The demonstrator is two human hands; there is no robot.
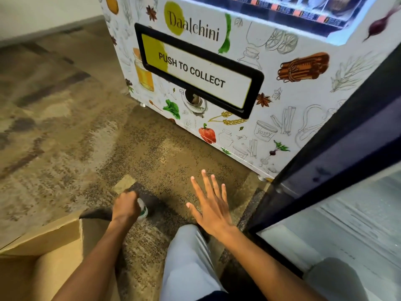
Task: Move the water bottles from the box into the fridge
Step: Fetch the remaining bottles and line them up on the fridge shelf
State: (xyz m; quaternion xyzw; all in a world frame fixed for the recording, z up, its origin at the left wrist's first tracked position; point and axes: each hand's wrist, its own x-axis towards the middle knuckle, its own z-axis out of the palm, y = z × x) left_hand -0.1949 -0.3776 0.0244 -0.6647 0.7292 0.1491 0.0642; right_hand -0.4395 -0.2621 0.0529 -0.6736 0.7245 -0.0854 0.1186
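Observation:
My left hand [125, 206] is closed around a small clear water bottle [143, 210] with a green label, held just above the carpet beside the cardboard box [43, 242] at the lower left. Most of the bottle is hidden by the fingers. My right hand [211, 206] hovers flat with fingers spread and nothing in it, over the floor near the fridge's open glass door [338, 170] at the right. The inside of the box cannot be seen.
A white vending machine [282, 101] with a black "PUSH TO COLLECT" flap [199, 70] stands straight ahead. Brown patterned carpet [65, 127] stretches to the left. My knee in grey trousers [186, 261] is between the arms.

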